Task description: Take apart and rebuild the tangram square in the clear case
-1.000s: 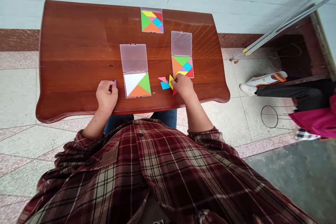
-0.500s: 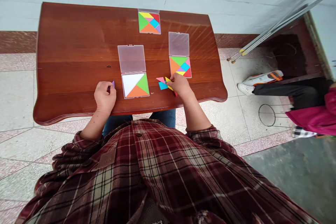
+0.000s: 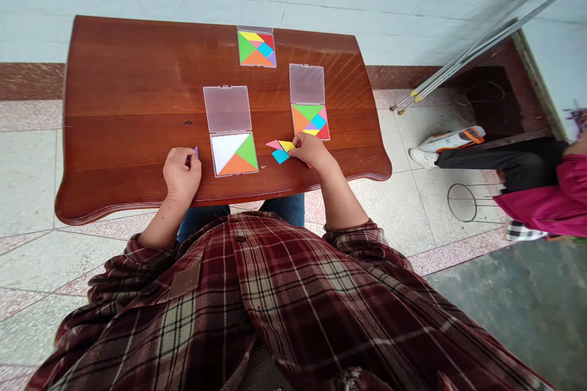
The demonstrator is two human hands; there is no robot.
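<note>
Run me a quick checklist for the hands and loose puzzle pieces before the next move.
1. Left hand on purple piece: ok, the piece sticks out at the fingertips.
2. Right hand on yellow piece: cannot tell, the fingers touch the piece, but the grip is hidden.
3. Red piece visible: not ok, it is mostly hidden by the right hand.
4. Pink piece and blue piece outside the cases: ok, both lie beside the yellow piece.
5. Middle case filled: not ok, a white area remains beside the green and orange pieces.
</note>
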